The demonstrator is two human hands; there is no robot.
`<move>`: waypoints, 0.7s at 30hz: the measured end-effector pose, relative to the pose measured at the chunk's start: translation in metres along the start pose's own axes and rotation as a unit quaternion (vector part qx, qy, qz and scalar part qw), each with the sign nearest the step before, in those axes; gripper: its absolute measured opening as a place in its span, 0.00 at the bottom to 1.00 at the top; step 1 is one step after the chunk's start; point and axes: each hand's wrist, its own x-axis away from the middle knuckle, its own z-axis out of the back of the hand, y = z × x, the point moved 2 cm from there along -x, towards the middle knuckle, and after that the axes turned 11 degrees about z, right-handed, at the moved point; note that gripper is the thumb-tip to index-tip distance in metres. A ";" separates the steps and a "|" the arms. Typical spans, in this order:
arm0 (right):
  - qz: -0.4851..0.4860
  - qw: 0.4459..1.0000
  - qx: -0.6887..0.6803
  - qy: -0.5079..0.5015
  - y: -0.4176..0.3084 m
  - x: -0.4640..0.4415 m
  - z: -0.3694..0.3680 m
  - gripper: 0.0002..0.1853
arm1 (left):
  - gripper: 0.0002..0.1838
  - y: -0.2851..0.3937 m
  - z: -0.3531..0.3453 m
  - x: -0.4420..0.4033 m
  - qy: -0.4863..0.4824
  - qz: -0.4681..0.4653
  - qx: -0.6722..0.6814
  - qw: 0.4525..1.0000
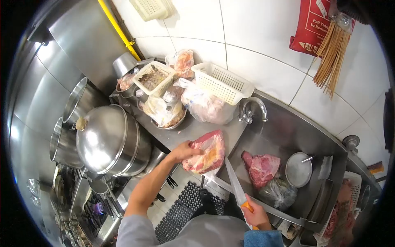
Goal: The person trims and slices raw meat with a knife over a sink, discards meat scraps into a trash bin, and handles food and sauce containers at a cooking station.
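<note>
My left hand [186, 151] grips a slab of raw meat [210, 150] with a pale fatty side, above the steel counter [164, 138] at the sink's left edge. The thumb lies on top of the slab; the other fingers are partly hidden. My right hand [256, 214] is closed round the orange handle of a long knife [235, 181]. The blade points up and away, its tip close to the slab's right side. In the sink [279, 123] are another piece of raw meat [263, 168], a clear plastic bag [279, 193] and a round pale bowl [298, 169].
A tap [253, 110] stands behind the sink. Plastic baskets [224, 82] and bagged meat [207, 107] crowd the counter's back. On the left are a large domed pot [103, 140] and a lit burner [98, 208]. A basket of meat [343, 210] sits at right.
</note>
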 end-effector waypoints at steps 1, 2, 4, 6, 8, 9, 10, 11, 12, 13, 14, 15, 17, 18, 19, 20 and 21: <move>0.014 1.000 0.003 0.002 0.001 -0.002 0.000 0.33 | 0.46 0.002 -0.001 0.006 0.053 -0.031 -0.028 0.998; 0.027 1.000 0.007 0.004 0.004 -0.003 0.002 0.33 | 0.48 0.006 -0.001 0.011 0.104 -0.061 -0.055 0.991; 0.030 0.999 -0.016 0.019 0.007 -0.003 0.009 0.33 | 0.48 0.045 -0.001 0.060 0.254 -0.106 -0.139 0.951; 0.005 0.997 -0.071 0.040 0.011 0.004 0.017 0.33 | 0.47 0.053 -0.004 0.078 0.406 -0.196 -0.235 0.861; 0.045 0.992 -0.079 0.087 0.031 0.004 0.025 0.32 | 0.46 0.047 -0.012 0.074 0.443 -0.234 -0.265 0.824; 0.062 0.988 -0.093 0.108 0.040 0.005 0.029 0.31 | 0.45 0.035 -0.019 0.064 0.452 -0.253 -0.283 0.807; 0.079 0.982 -0.107 0.132 0.047 0.007 0.034 0.31 | 0.44 0.022 -0.026 0.052 0.459 -0.272 -0.302 0.790; 0.083 0.981 -0.111 0.140 0.046 0.011 0.038 0.30 | 0.40 0.007 -0.034 0.042 0.418 -0.274 -0.313 0.808; 0.086 0.979 -0.114 0.148 0.044 0.016 0.042 0.30 | 0.38 -0.007 -0.035 0.031 0.426 -0.267 -0.306 0.809; 0.072 0.975 -0.137 0.157 0.030 0.024 0.047 0.30 | 0.36 -0.017 -0.035 0.022 0.432 -0.262 -0.299 0.809; 0.057 0.970 -0.161 0.171 0.021 0.029 0.052 0.31 | 0.33 -0.023 -0.036 0.011 0.436 -0.261 -0.291 0.810; 0.059 0.965 -0.177 0.184 0.022 0.033 0.055 0.32 | 0.28 -0.009 -0.038 0.017 0.450 -0.266 -0.248 0.816; 0.051 0.952 -0.192 0.231 0.028 0.047 0.066 0.32 | 0.24 0.024 -0.056 0.031 0.471 -0.299 -0.294 0.776; 0.049 0.946 -0.200 0.248 0.032 0.052 0.070 0.32 | 0.24 0.042 -0.073 0.037 0.459 -0.328 -0.273 0.779; 0.044 0.940 -0.199 0.273 0.034 0.059 0.075 0.32 | 0.23 0.050 -0.100 0.032 0.373 -0.359 -0.220 0.827; 0.042 0.936 -0.200 0.287 0.036 0.063 0.078 0.32 | 0.23 0.057 -0.130 0.028 0.283 -0.380 -0.165 0.865; 0.041 0.932 -0.199 0.301 0.038 0.067 0.081 0.32 | 0.23 0.063 -0.158 0.011 0.195 -0.380 -0.195 0.883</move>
